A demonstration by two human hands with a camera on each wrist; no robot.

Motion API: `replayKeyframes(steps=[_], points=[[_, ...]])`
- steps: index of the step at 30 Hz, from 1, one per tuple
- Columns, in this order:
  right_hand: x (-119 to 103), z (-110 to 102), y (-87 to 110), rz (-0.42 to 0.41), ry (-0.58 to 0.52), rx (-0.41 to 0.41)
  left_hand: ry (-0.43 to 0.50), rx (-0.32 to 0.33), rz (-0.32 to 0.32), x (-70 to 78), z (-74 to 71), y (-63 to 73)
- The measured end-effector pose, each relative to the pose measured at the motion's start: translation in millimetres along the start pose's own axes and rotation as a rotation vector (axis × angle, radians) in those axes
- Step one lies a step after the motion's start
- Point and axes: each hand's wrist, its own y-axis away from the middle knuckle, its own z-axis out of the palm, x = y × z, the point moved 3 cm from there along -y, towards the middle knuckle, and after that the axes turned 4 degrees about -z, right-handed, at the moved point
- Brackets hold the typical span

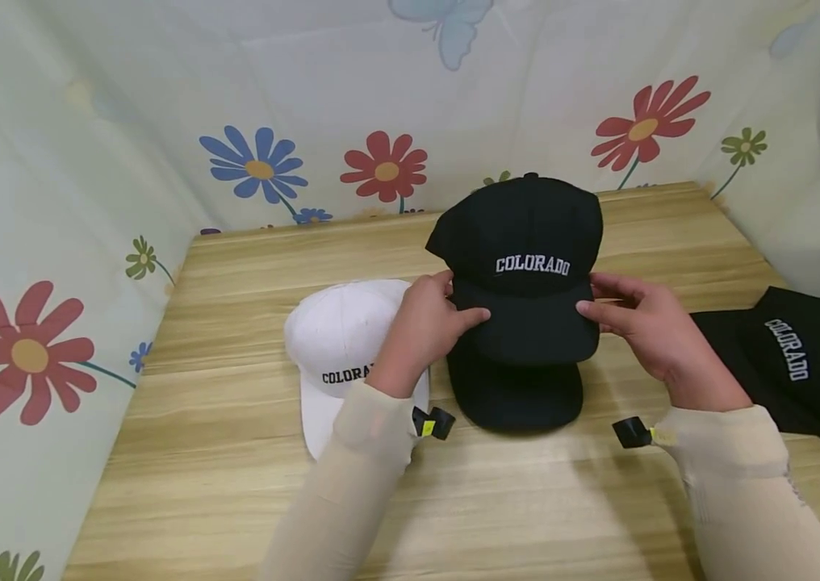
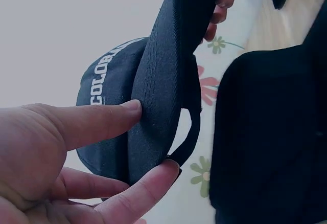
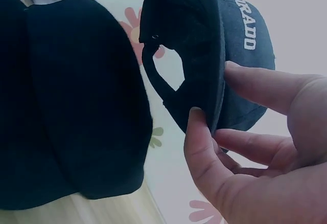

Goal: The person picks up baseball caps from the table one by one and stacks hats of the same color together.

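A black baseball cap [image 1: 526,226] with white COLORADO lettering is held up between both hands, its front facing me. On one side edge of its brim, my left hand [image 1: 424,327] pinches with the thumb on top and fingers beneath. The opposite edge is pinched the same way by my right hand [image 1: 650,335]. The strap opening at the cap's back shows in both wrist views. Below and partly hidden by it is a second black cap [image 1: 515,403], its brim toward me. A white COLORADO cap [image 1: 323,331] sits left of it, partly covered by my left hand.
Another black COLORADO cap [image 1: 817,363] lies turned sideways at the table's right, beyond my right forearm. The wood-grain table [image 1: 221,484] meets a flower-printed cloth [image 1: 315,73] at its back and sides.
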Motion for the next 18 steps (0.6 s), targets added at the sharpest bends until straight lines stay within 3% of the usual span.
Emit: replayKeyframes(steps=[9,18], points=[[20,7,6.1,0.018,0.022,-0.082,-0.093,0.046,0.017,-21.7,23.9,11.5],[34,14,8.8,0.009,0.004,-0.116,-0.1,0.058,0.029,-34.3,38.3,18.7]])
